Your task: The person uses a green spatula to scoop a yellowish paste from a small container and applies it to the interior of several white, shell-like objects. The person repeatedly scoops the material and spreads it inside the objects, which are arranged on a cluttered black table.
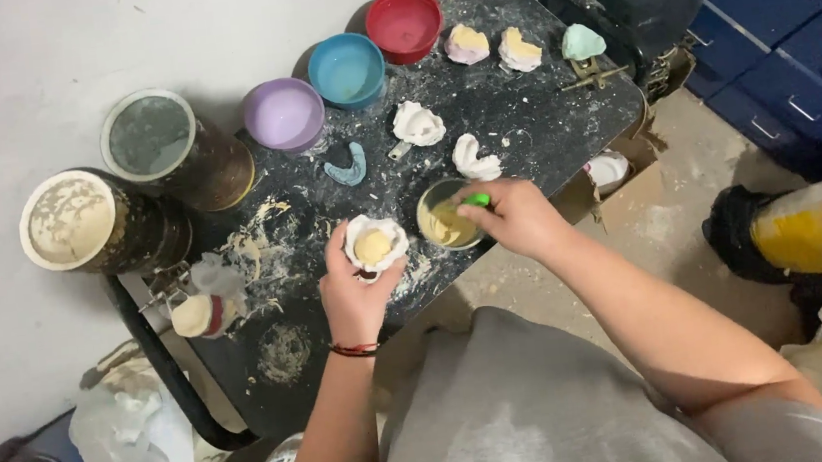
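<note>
Over the black, plaster-spattered table (521, 120) we cup a white plaster mould filled with yellow paste (375, 243) in our left hand (355, 292), level so nothing spills, while our right hand (520, 215) pinches a green-handled tool (475, 200) dipped into the small bowl of yellow mix (446, 225) close alongside for easy reach.

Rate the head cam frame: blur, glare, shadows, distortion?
Head view: soft overall, fine detail smeared, no strong motion streaks on the left hand or right hand. Light is even and diffuse, with no glare on the red bowl. Faint shadows fall beside the brown canisters. The dark table reads clearly; wide-angle stretch shows at the edges.
</note>
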